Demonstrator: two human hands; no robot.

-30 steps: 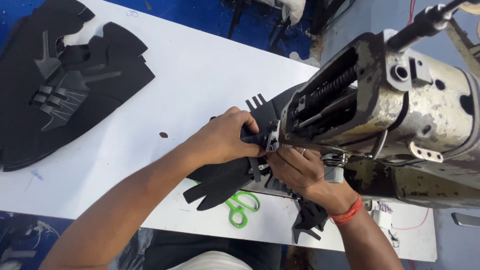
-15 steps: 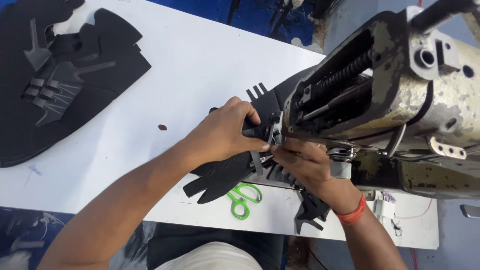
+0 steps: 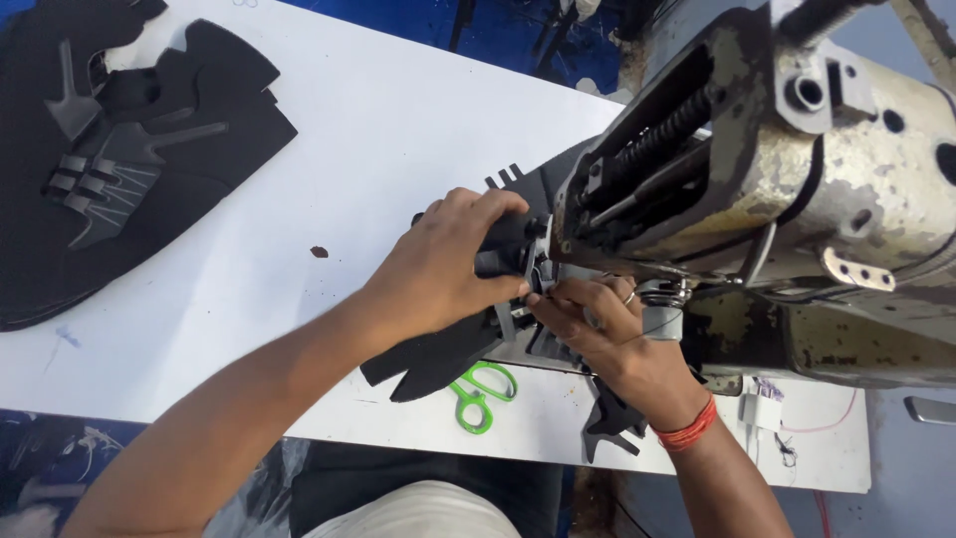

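Both hands pinch a black shoe piece [image 3: 448,349] under the sewing machine [image 3: 757,189].
Left hand [image 3: 448,264] grips its top, right hand [image 3: 597,324] its near edge; its long axis runs diagonally, the free end pointing toward the green scissors [image 3: 481,394].

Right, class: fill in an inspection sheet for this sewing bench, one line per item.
Surface: white table, one small dark spot.
Job's things: black cut piece at worn sewing machine.
Clutter: stack of black pieces far left; green scissors partly under the piece.
Grips: left hand presses the piece; right hand pinches at the needle area.
Cables: thin red wire at table's right end.
Surroundings: blue floor.
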